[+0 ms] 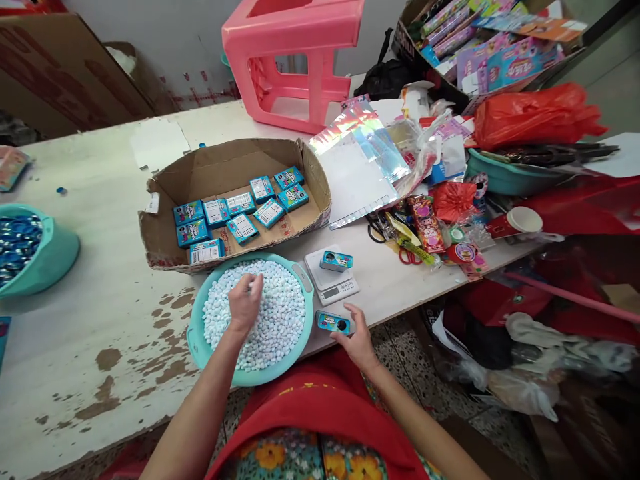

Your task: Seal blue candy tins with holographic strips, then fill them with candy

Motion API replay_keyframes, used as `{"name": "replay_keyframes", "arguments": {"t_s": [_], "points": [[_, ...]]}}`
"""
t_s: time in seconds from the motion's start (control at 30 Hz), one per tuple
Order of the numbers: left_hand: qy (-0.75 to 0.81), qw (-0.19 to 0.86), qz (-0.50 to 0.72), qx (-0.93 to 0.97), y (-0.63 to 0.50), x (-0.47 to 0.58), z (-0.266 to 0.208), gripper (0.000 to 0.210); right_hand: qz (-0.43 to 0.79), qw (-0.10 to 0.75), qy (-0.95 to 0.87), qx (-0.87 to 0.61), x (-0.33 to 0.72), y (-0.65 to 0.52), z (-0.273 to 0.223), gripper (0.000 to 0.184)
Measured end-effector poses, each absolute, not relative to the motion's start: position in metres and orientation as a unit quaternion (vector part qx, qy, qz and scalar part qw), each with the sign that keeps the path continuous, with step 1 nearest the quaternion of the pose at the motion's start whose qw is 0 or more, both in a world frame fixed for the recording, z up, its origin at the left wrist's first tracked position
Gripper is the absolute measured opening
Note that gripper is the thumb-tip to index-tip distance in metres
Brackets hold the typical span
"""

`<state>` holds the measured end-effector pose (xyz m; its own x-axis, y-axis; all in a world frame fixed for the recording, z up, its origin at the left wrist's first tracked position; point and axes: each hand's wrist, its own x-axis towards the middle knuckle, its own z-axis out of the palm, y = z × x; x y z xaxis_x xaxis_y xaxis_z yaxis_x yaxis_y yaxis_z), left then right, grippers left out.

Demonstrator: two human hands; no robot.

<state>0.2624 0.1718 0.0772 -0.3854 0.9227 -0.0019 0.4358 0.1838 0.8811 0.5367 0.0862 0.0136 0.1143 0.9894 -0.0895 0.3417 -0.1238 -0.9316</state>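
Observation:
My left hand is closed with bent fingers just above the small pale candies. What it pinches, if anything, is hidden. The candies fill a turquoise basin at the table's front edge. To the right of it, my right hand curves its thumb and fingers around the right end of a small blue box, the thumb at its near side. This box has a dark round opening on top. Another small blue box stands on a white digital scale just beyond.
Several blue boxes lie in a cut-down carton behind the basin. At far left stands a turquoise tub of shiny blue pieces. A pink stool rests at the back. Scissors, wrappers and packaging crowd the right side.

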Motion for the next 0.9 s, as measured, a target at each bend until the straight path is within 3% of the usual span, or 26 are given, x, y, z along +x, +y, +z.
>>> {"name": "replay_keyframes", "arguments": {"t_s": [0.07, 0.17, 0.33, 0.43, 0.57, 0.77, 0.9], "points": [[0.67, 0.409, 0.539, 0.304, 0.177, 0.256, 0.088, 0.022, 0.358, 0.426, -0.53, -0.64, 0.543, 0.113, 0.025, 0.076], [0.562, 0.567, 0.595, 0.09, 0.185, 0.248, 0.098, 0.024, 0.314, 0.443, -0.539, -0.644, 0.547, 0.174, 0.037, 0.084], [0.482, 0.64, 0.597, -0.04, 0.193, 0.251, 0.116, 0.034, 0.379, 0.421, -0.56, -0.605, 0.526, 0.238, 0.072, 0.046], [0.45, 0.641, 0.621, -0.019, 0.195, 0.263, 0.142, 0.037, 0.356, 0.446, -0.611, -0.549, 0.501, 0.228, 0.116, 0.04], [0.436, 0.582, 0.684, 0.062, 0.197, 0.287, 0.177, 0.037, 0.378, 0.358, -0.728, -0.447, 0.462, 0.204, 0.156, 0.032], [0.497, 0.453, 0.724, 0.155, 0.198, 0.308, 0.18, 0.036, 0.383, 0.309, -0.758, -0.428, 0.434, 0.197, 0.148, 0.031], [0.505, 0.451, 0.72, 0.154, 0.2, 0.31, 0.175, 0.038, 0.372, 0.304, -0.758, -0.442, 0.438, 0.198, 0.144, 0.03]]}}
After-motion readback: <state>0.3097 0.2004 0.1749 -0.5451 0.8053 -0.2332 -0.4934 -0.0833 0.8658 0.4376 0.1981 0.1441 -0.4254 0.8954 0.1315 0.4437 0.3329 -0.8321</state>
